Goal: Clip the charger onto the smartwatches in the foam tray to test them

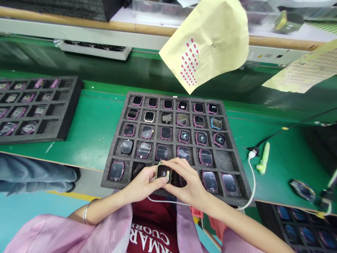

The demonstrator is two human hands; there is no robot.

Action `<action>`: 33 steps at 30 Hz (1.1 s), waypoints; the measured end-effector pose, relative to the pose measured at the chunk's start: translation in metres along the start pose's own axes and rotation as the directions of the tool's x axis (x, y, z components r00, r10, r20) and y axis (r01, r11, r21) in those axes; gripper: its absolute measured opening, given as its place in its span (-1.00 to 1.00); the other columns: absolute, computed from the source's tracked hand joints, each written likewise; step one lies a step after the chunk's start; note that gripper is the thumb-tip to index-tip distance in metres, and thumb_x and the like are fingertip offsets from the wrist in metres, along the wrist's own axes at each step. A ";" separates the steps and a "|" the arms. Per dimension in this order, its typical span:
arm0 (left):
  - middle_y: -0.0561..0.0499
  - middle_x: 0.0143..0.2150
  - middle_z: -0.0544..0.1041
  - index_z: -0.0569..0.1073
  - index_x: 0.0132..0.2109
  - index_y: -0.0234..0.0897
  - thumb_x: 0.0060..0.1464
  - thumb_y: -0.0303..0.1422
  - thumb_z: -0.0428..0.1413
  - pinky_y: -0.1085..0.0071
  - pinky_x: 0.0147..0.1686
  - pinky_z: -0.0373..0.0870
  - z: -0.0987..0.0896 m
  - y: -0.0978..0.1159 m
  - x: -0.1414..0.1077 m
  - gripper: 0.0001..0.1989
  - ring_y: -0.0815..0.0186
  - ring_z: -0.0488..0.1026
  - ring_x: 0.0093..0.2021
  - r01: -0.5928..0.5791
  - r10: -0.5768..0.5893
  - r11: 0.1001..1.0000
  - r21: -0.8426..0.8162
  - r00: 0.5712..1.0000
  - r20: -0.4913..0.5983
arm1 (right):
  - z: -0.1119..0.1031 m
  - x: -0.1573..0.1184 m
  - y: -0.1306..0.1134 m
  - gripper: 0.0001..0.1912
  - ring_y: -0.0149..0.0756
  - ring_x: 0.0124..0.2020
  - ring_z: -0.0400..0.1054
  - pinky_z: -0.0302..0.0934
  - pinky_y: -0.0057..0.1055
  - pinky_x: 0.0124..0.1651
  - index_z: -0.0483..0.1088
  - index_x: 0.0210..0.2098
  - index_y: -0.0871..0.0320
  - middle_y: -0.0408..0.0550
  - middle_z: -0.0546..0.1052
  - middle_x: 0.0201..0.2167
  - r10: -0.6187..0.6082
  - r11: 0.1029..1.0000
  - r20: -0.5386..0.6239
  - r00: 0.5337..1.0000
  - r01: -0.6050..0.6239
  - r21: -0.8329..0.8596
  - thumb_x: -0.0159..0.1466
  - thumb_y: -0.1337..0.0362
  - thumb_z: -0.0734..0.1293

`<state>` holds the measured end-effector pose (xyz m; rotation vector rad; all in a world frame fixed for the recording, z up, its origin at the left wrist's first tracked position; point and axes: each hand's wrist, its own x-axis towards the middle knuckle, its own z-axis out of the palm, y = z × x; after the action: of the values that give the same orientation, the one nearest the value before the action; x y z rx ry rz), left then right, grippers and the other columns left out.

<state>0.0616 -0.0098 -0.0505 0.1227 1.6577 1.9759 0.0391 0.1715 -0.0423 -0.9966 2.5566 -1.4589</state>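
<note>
Between my two hands, over the near edge of a dark foam tray [221, 200], is a smartwatch [163, 171] with a pale greenish case and a lit dark screen. My left hand [143, 182] grips it from the left, the thumb on the lower edge of its screen. On the other side, the fingers and thumb of my right hand [186, 179] close round its right edge. A white cable [171, 201] runs from beneath the watch toward the right. Rows of watches, mostly in purple cases, lie in the tray's square compartments, and my hands hide some in the nearest row.
Another foam tray [64, 123] of watch parts stands at the left. On the right are a light green pen [263, 158], a cable plug [252, 153] and a small wrapped bundle [302, 189]. Yellow sticker sheets [210, 45] hang from the shelf. A person's trouser legs [37, 174] show at left.
</note>
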 end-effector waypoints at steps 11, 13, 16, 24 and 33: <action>0.12 -0.58 0.27 0.47 -0.19 -0.42 0.08 -0.08 0.14 0.55 -0.69 -0.12 -0.014 0.000 -0.008 -0.58 0.56 -0.05 -0.67 0.064 -0.013 0.978 -0.199 0.968 0.249 | -0.014 0.007 -0.002 -0.71 -0.29 -0.21 0.37 0.31 -0.29 -0.12 0.45 0.03 0.02 -0.04 0.42 -0.23 0.117 0.830 0.191 0.975 -0.201 0.520 0.32 0.24 0.33; 0.12 -0.56 0.27 0.46 -0.20 -0.41 0.08 -0.08 0.14 0.56 -0.67 -0.08 -0.013 0.000 -0.008 -0.59 0.55 -0.02 -0.65 0.052 -0.004 0.978 -0.202 0.972 0.235 | -0.014 0.008 -0.001 -0.72 -0.30 -0.22 0.36 0.31 -0.29 -0.12 0.46 0.02 0.01 -0.05 0.41 -0.23 0.121 0.816 0.209 0.970 -0.217 0.535 0.31 0.24 0.34; 0.02 -0.46 0.40 0.45 -0.21 -0.40 0.08 -0.06 0.14 0.53 -0.53 0.15 -0.008 0.002 -0.007 -0.59 0.45 0.20 -0.53 0.008 0.016 0.991 -0.137 0.985 0.170 | -0.017 0.010 -0.001 -0.67 -0.26 -0.17 0.35 0.29 -0.25 -0.07 0.43 0.04 0.04 -0.03 0.40 -0.20 0.082 0.844 0.251 0.965 -0.201 0.497 0.27 0.23 0.38; 0.02 -0.34 0.36 0.43 -0.20 -0.38 0.12 -0.16 0.11 0.44 -0.28 0.23 0.000 0.000 -0.006 -0.68 0.34 0.26 -0.32 0.010 -0.010 0.999 0.031 1.000 -0.016 | -0.008 0.005 -0.001 -0.46 -0.21 -0.12 0.33 0.32 -0.25 -0.08 0.24 0.17 0.08 0.02 0.35 -0.13 -0.029 0.972 0.119 0.992 0.000 0.236 0.22 0.33 0.41; 0.04 -0.35 0.32 0.42 -0.17 -0.36 0.14 -0.16 0.09 0.48 -0.39 0.18 0.000 -0.002 -0.005 -0.69 0.38 0.20 -0.38 0.034 -0.033 0.997 0.075 0.999 -0.013 | -0.007 0.002 -0.001 -0.49 -0.10 -0.09 0.32 0.31 -0.12 -0.10 0.23 0.16 0.15 0.12 0.38 -0.09 -0.132 0.979 0.085 0.988 0.143 -0.144 0.24 0.31 0.36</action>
<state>0.0665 -0.0117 -0.0511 0.1105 1.7305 1.8935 0.0359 0.1753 -0.0367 -1.2462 2.6229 -1.2450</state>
